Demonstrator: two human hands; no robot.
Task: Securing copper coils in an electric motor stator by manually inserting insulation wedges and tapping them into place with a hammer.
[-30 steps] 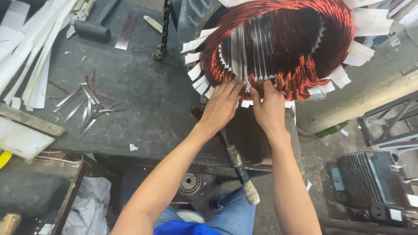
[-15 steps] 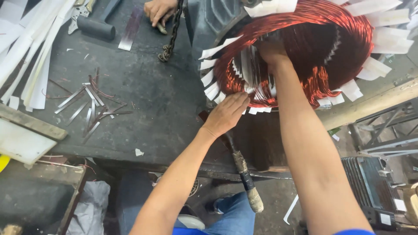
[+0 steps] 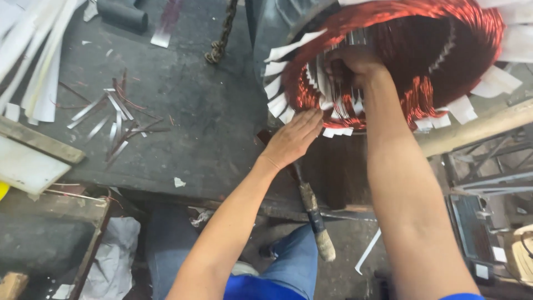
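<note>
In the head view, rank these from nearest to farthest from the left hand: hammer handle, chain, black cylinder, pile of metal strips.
From the left hand:
1. Hammer handle, just below it.
2. Chain, above-left.
3. Pile of metal strips, left on the bench.
4. Black cylinder, far top-left.

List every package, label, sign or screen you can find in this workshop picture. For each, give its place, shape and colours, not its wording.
Label: small pale rectangle on the dark machine at the lower right, beside the right forearm.
Label: second small pale rectangle just below and left of it on the same machine.
No packages, signs or screens show.
</note>
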